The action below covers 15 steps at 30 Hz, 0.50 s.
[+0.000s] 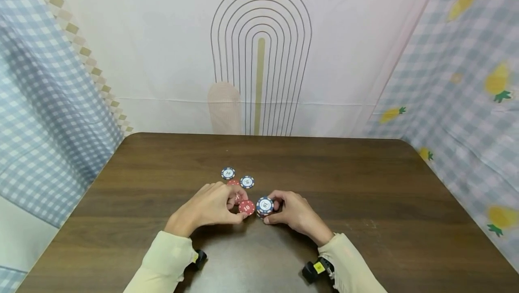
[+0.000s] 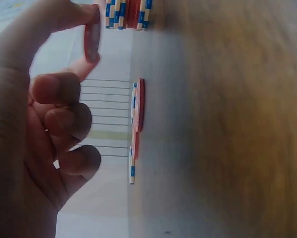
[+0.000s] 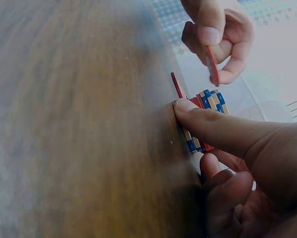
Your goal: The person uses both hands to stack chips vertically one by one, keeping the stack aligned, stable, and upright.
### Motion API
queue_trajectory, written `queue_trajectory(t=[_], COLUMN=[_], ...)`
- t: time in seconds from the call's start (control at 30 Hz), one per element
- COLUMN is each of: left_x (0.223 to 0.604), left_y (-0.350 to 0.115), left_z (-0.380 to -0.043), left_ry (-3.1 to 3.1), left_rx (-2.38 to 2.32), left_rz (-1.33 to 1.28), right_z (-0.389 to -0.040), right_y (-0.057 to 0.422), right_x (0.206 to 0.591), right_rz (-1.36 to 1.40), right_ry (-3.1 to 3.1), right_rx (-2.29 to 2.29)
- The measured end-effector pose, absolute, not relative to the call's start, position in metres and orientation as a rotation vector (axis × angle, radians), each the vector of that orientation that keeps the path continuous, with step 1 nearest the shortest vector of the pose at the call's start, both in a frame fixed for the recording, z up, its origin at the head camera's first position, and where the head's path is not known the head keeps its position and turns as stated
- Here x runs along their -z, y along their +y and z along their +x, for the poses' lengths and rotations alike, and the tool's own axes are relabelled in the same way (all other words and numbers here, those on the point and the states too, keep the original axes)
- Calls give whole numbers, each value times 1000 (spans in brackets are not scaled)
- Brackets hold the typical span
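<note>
My left hand pinches a red poker chip by its edges between thumb and index finger, raised above the table in the left wrist view. Its other fingers are curled. Just to the right, my right hand grips a short stack of poker chips between thumb and fingers. Blue-and-white chips and red chips are layered in that stack, with a blue-and-white one on top. A red chip lies on the table, partly hidden behind the left fingers.
Beyond the left hand lie two blue-and-white chips and another red chip, close together on the brown wooden table. A white patterned cloth hangs behind the table, with checked cloths at both sides.
</note>
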State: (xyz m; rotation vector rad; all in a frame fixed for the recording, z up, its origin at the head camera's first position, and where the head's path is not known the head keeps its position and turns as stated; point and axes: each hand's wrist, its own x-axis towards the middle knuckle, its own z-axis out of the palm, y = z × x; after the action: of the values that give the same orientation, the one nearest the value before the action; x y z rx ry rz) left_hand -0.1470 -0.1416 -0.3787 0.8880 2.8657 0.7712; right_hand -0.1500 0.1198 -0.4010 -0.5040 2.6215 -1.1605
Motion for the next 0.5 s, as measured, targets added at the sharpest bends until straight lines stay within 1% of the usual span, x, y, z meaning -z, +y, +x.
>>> queue_trajectory(t=[0.27,0.5], left_x=[371,374], left_y=[-129,-113], left_z=[-144,-142], left_ry=[2947,3018], left_rx=[-774,-721], left_rz=[881,849], right_z=[-150,-151], right_y=[119,119], right_x=[402,403], right_rz=[-490,-487], right_ry=[2619,2618], right_rx=[1161,1160])
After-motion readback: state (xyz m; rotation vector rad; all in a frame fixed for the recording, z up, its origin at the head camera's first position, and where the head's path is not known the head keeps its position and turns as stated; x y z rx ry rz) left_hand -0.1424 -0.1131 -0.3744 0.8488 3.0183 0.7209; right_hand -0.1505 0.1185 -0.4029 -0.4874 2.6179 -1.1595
